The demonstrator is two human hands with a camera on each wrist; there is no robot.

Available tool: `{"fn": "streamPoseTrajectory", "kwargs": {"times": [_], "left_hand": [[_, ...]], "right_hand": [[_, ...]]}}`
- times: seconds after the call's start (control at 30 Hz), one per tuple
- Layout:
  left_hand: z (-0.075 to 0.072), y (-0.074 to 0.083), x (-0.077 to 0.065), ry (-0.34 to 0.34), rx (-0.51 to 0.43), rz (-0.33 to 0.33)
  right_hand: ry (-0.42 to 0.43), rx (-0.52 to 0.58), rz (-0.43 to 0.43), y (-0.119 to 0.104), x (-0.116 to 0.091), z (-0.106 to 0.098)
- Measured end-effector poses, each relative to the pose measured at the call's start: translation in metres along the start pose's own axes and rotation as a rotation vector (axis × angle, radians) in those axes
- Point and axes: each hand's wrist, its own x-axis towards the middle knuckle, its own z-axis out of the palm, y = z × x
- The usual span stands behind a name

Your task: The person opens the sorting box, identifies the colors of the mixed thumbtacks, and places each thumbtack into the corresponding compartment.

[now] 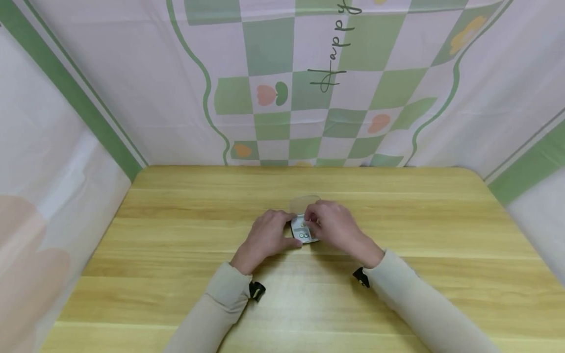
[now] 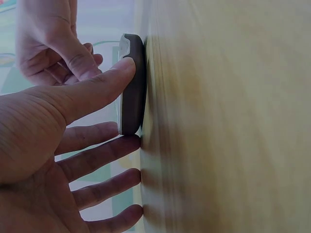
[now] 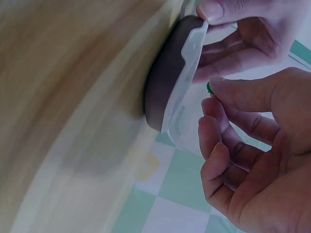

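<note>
A small case [image 1: 298, 229] with a pale inner tray and dark outer shell [image 2: 134, 97] lies on the table, its clear lid [image 1: 302, 202] raised at the far side. Small round pieces sit in the tray's compartments. My left hand [image 1: 266, 236] holds the case from the left, thumb on the near edge and fingers at the far edge. Over the right part of the tray, my right hand [image 1: 335, 226] pinches a tiny green round piece [image 3: 209, 88] between thumb and index finger. Its other fingers are curled, and this hand hides part of the tray.
The wooden table [image 1: 176, 284] extends around both hands. Behind it hangs a checkered green and white curtain [image 1: 269, 49], with pale cloth along the left and right sides. A black wrist strap [image 1: 257, 290] shows at the left sleeve, another [image 1: 361, 277] at the right.
</note>
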Motion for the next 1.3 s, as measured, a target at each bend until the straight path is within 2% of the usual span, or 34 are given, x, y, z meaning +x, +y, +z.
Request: {"fn": "streamPoseTrajectory", "kwargs": {"times": [0.53, 1.3], "left_hand": [[0.001, 0.000, 0.001, 0.004, -0.009, 0.009], [0.001, -0.001, 0.000, 0.009, -0.004, 0.012]], "right_hand": [[0.022, -0.031, 0.003, -0.002, 0.005, 0.012], [0.023, -0.026, 0.017, -0.002, 0.006, 0.015]]}}
